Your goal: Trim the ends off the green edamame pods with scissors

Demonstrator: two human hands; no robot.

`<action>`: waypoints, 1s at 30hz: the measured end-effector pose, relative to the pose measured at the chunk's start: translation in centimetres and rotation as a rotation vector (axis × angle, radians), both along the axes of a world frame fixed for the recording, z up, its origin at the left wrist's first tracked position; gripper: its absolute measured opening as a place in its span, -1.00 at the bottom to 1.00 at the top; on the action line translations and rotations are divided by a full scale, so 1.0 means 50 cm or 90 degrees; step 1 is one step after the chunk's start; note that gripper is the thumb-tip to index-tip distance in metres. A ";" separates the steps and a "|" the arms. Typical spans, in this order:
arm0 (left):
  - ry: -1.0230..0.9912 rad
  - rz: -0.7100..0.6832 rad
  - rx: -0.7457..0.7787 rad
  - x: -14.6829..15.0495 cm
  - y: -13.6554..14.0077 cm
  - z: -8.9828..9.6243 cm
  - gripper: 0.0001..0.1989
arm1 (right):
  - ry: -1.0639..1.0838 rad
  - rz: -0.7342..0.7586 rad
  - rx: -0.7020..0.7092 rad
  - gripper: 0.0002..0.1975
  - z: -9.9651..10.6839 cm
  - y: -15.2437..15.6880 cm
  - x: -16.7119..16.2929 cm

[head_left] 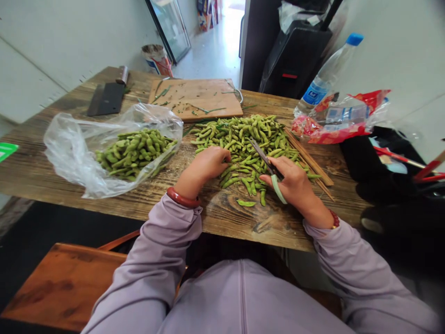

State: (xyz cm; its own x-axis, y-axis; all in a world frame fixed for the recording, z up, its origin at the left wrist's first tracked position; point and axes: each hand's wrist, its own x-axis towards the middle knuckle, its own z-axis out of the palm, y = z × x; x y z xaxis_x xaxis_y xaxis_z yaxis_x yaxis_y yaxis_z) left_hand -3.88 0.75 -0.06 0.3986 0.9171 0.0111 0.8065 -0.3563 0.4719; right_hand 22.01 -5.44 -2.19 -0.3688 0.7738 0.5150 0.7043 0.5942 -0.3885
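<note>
A loose pile of green edamame pods (243, 132) covers the middle of the wooden table. My right hand (292, 181) grips a pair of scissors (260, 153) with a pale green handle, its dark blades pointing over the pods. At the left edge of the pile is my left hand (210, 163), fingers curled inward; whatever they may hold is hidden. To its left lies a clear plastic bag (73, 153), spread wide, with more edamame pods (139, 150) in it. One single pod (246, 203) lies apart near the front edge.
Behind the pile is a wooden cutting board (198, 95) with green scraps. A cleaver (106, 98) rests at the far left. Chopsticks (309, 160) lie right of the pods, near a plastic bottle (321, 79) and a red-and-clear wrapper (333, 134). A black holder (365, 162) stands at right.
</note>
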 end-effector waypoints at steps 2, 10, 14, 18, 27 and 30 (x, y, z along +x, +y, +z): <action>0.006 -0.001 0.002 -0.003 0.000 -0.003 -0.88 | -0.002 0.003 -0.002 -0.62 0.000 0.000 0.000; -0.265 0.013 0.016 0.010 -0.002 0.017 -0.96 | -0.001 -0.005 0.005 -0.61 -0.001 -0.002 -0.002; -0.451 0.052 -0.123 0.022 -0.016 0.029 -0.92 | -0.004 -0.002 0.002 -0.61 0.000 -0.002 -0.002; -0.576 0.073 -0.254 0.032 -0.025 0.027 -0.81 | -0.010 -0.002 0.004 -0.61 0.000 -0.002 -0.002; -0.629 0.078 -0.269 0.041 -0.028 0.023 -0.81 | -0.016 0.000 0.006 -0.62 0.001 -0.003 -0.004; -0.637 0.064 -0.279 0.044 -0.032 0.026 -0.82 | -0.019 0.002 0.005 -0.61 0.000 -0.003 -0.003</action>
State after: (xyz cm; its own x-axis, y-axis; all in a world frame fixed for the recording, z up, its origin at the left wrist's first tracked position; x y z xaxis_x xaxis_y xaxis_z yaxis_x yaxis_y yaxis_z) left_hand -1.68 -0.88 1.24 0.3144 0.9481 -0.0472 0.0034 0.0486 0.9988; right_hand 21.84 -5.58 -2.17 -0.3865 0.7682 0.5104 0.7132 0.5998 -0.3627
